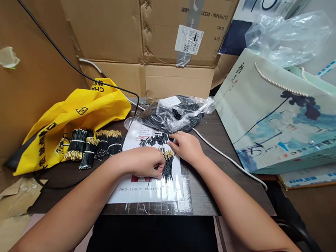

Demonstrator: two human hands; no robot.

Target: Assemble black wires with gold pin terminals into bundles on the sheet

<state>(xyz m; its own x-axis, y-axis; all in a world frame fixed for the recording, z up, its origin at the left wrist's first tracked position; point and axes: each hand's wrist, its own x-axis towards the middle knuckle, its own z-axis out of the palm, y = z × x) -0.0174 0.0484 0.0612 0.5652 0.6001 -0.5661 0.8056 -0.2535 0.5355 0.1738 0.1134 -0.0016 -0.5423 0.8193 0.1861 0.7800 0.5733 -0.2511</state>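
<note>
My left hand point(146, 162) is curled closed over the white printed sheet point(146, 195), its fingertips against the left side of a loose bunch of black wires with gold-coloured tips point(168, 166). What those fingers hold, if anything, is hidden. Just beyond the bunch, my right hand point(187, 147) has thumb and forefinger drawn together at the right edge of a pile of short black tube pieces point(155, 140). Anything in that pinch is too small to make out. To the left lie several banded bundles of similar wires point(77, 144), gold ends showing.
Behind the sheet lies a clear plastic bag of black pieces point(176, 112). A yellow bag point(80, 110) is at left, a pale paper bag point(269, 110) at right. Cardboard point(107, 19) walls the back. A white cable point(229, 154) and a black cable point(44, 33) cross the area.
</note>
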